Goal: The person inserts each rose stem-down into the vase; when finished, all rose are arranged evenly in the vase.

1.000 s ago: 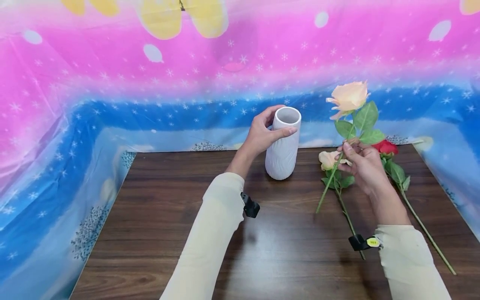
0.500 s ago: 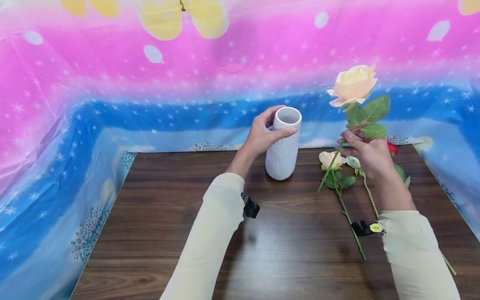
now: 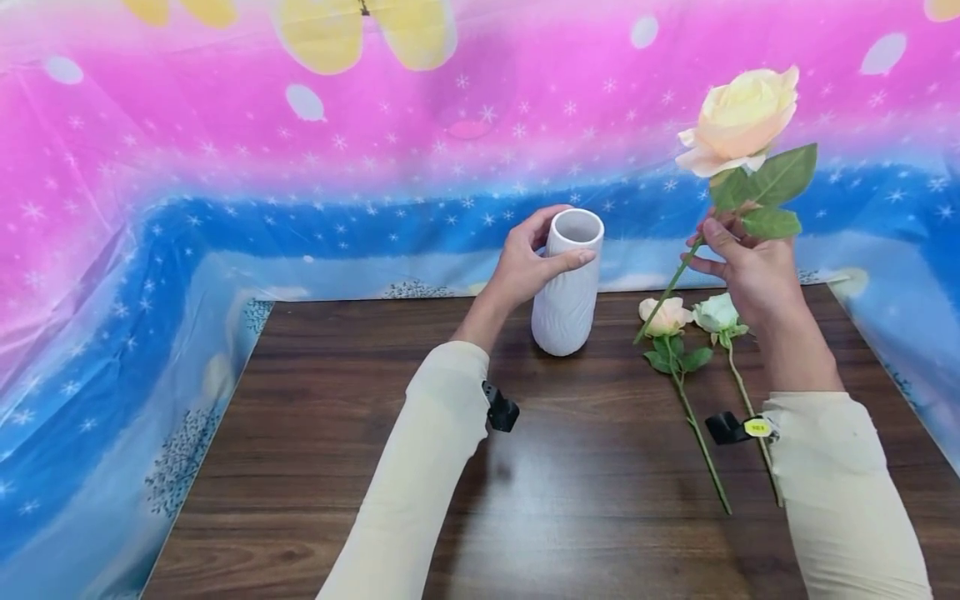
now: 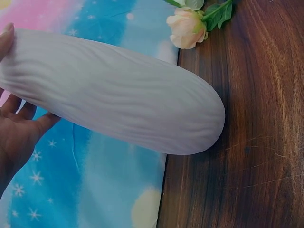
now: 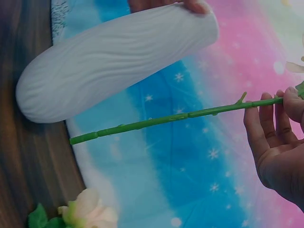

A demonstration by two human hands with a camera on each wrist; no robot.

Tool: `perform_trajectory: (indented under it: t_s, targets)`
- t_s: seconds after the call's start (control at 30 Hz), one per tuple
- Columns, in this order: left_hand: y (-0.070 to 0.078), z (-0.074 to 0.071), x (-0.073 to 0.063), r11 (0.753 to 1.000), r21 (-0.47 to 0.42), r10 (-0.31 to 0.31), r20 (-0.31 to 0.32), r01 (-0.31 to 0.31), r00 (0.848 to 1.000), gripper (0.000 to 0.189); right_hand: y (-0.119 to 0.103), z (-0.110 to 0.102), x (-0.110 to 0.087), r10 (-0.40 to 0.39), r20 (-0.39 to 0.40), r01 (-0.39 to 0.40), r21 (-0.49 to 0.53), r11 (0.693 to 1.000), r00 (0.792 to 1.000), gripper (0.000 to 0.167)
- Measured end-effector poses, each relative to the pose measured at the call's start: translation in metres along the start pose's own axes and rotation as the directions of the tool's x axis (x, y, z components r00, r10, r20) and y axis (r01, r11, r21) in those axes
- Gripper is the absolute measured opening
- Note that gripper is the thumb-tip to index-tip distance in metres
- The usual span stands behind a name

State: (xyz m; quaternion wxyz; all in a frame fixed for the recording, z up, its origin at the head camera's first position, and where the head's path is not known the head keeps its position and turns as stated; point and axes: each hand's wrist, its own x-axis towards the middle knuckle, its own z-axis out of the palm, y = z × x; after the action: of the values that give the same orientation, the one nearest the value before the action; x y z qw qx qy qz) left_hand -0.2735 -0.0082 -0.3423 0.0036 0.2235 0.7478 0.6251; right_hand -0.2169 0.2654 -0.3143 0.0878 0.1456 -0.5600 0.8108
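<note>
My left hand (image 3: 525,260) grips the white ribbed vase (image 3: 564,304) near its rim, thumb in front. The vase stands upright on the table, its mouth facing up with no stem in it. To the right, my right hand (image 3: 761,275) pinches a peach-cream rose (image 3: 742,117) by the stem just below its leaves. The rose is held up above the table, bloom high, its bare green stem (image 5: 166,120) slanting down toward the vase but apart from it. In the right wrist view the bloom is mostly out of frame.
On the wooden table (image 3: 337,458), a smaller peach rose (image 3: 663,317) and a pale green-white rose (image 3: 717,313) lie right of the vase, partly below the right arm. A pink and blue patterned cloth (image 3: 375,150) hangs behind the table's far edge.
My right hand has lifted the peach-cream rose up and slightly right. The pale green-white rose has come into sight; the red rose is now hidden behind the right arm. Left hand and vase stay put.
</note>
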Motion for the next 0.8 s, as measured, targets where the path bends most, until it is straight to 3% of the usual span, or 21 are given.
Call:
perform_trajectory:
  t_s: [0.2, 0.4, 0.63, 0.8]
  targets:
    - [0.000, 0.000, 0.000, 1.000, 0.006, 0.007, -0.007, -0.007, 1.000, 0.068, -0.010, 0.005, 0.009, -0.033, -0.004, 0.033, 0.001, 0.999, 0.999, 0.021]
    - [-0.001, 0.000, 0.001, 1.000, 0.007, 0.012, -0.007, -0.012, 1.000, 0.068, -0.016, 0.011, 0.015, -0.053, -0.022, 0.054, 0.075, 0.996, 0.998, 0.024]
    - [-0.001, -0.001, 0.000, 1.000, 0.001, 0.013, -0.008, -0.013, 1.000, 0.068, -0.023, 0.021, 0.028, 0.031, -0.046, -0.019, 0.233, 0.972, 0.998, 0.024]
    - [0.000, -0.001, -0.001, 1.000, -0.007, 0.012, -0.001, -0.012, 1.000, 0.069, -0.031, 0.032, 0.039, 0.055, -0.069, -0.035, 0.272, 0.962, 0.996, 0.021]
